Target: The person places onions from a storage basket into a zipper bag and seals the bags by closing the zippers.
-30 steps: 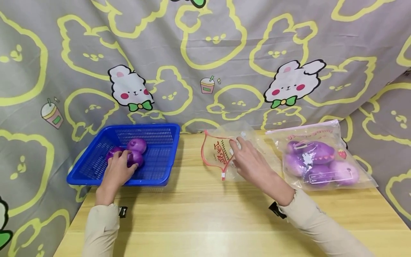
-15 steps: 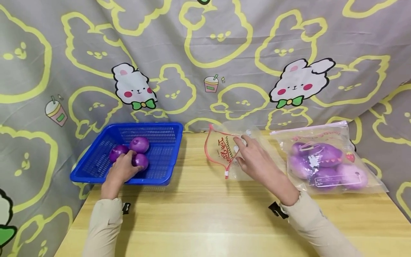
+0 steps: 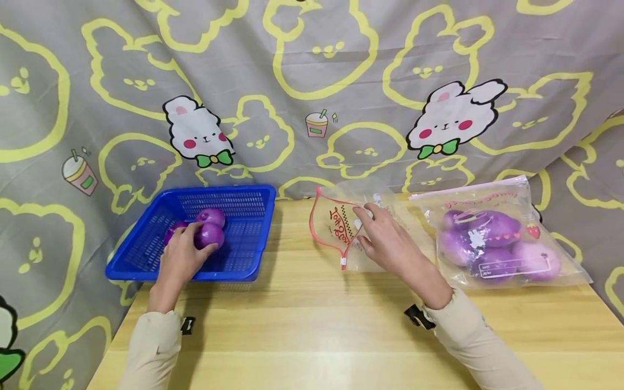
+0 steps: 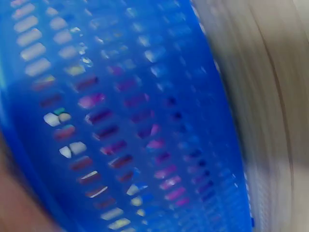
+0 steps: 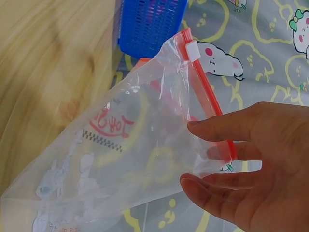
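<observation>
A blue plastic basket [image 3: 246, 260] stands at the left of the table with several purple onions in it. Over its near side my left hand [image 3: 177, 257] reaches in, fingers and thumb curled round one onion [image 3: 209, 236]. A second onion [image 3: 213, 218] lies just behind it; another is partly hidden by the fingers. In the left wrist view the slotted basket wall [image 4: 120, 121] fills most of the picture, blurred. My right hand [image 3: 387, 238] pinches the mouth edge of a clear zip bag [image 5: 120, 159]. Its red-edged mouth gapes towards the basket, a white slider at one end.
Right of my right hand lies a second clear zip bag [image 3: 507, 271] with a pink top, full of purple round and long pieces. A patterned grey cloth [image 3: 292, 65] hangs behind the wooden table [image 3: 312, 336]. Dark clips sit near both wrists.
My left hand has shifted slightly among the onions, and the one by my thumb has moved back against another. My right hand stays on the bag's mouth. The head view has swayed a little.
</observation>
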Motion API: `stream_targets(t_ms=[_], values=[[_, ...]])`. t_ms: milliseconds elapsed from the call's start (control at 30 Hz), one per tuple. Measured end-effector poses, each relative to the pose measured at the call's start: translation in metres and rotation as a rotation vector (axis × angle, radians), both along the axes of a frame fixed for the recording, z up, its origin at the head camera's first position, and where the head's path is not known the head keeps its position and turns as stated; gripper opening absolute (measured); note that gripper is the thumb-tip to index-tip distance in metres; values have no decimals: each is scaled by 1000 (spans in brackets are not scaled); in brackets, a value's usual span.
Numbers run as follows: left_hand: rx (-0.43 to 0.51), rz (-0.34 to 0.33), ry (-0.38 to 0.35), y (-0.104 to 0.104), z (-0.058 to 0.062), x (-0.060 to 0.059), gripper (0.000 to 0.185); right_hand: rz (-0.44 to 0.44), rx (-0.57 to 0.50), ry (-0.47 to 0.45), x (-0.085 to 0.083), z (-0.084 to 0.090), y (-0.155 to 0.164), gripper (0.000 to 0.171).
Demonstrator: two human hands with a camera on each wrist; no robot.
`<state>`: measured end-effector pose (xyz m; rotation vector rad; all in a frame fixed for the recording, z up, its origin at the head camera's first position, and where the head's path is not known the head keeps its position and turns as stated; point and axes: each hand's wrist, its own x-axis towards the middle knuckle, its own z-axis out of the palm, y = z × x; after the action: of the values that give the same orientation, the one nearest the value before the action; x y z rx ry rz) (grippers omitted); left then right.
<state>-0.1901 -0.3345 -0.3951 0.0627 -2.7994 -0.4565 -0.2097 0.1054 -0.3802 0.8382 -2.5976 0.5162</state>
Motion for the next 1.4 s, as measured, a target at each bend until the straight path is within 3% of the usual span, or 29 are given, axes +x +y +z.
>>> stream_targets(t_ms=[267,433,567,767,1033,1400], values=[[79,-22,278,36,24,6,65,-15,-11,7,0,4,0,63],[117,-34,365,59,34,10,65,-6,-9,32,-2,2,0,62],[131,-80,415,82,35,13,65,-4,-7,48,-2,-2,3,58],[121,-184,430,118,43,20,66,-1,-3,42,-1,-7,4,62],[81,-249,369,161,55,24,66,-17,-15,66,1,-8,6,64],[65,-262,368,173,51,21,64,-34,-22,42,2,-2,7,68]])
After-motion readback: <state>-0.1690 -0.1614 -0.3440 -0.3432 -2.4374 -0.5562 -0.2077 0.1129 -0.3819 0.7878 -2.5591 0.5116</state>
